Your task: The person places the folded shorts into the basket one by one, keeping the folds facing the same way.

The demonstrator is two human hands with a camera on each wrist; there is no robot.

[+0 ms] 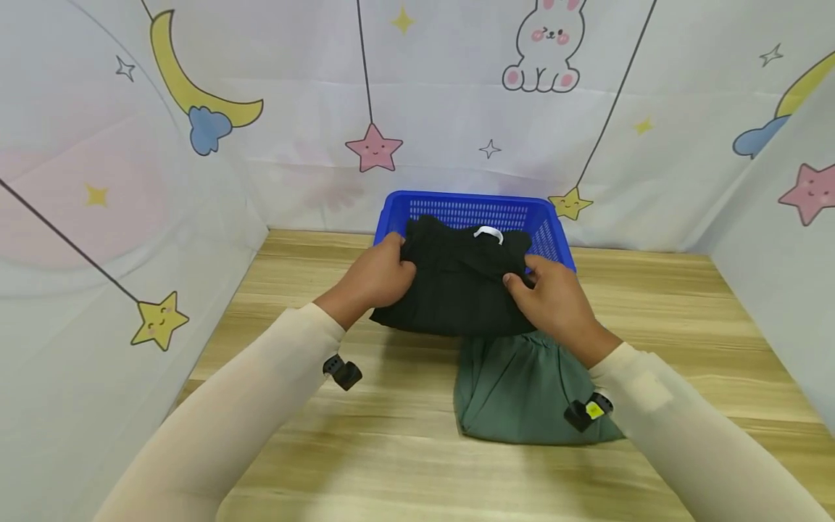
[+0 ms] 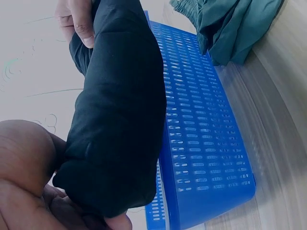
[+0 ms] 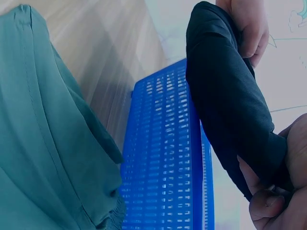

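Observation:
Both hands hold a folded black garment (image 1: 457, 290) up in front of a blue basket (image 1: 472, 197), one at each end. My left hand (image 1: 385, 274) grips its left end, thumb on the near side and fingers behind. The right hand (image 1: 554, 293) pinches the other end between thumb and fingers. A small white loop (image 1: 489, 233) shows at the garment's top edge. In both wrist views the black cloth (image 2: 120, 100) appears as a thick folded bundle above the basket's rim (image 3: 195, 158). A green garment (image 1: 522, 395) with a gathered waistband lies below the right hand, partly hidden by the arm.
The blue basket has slotted walls (image 2: 201, 120) and stands at the back of the wood-grain table (image 1: 365, 449). White cloth (image 1: 443, 94) printed with stars, moons and a rabbit hangs behind it and along both sides.

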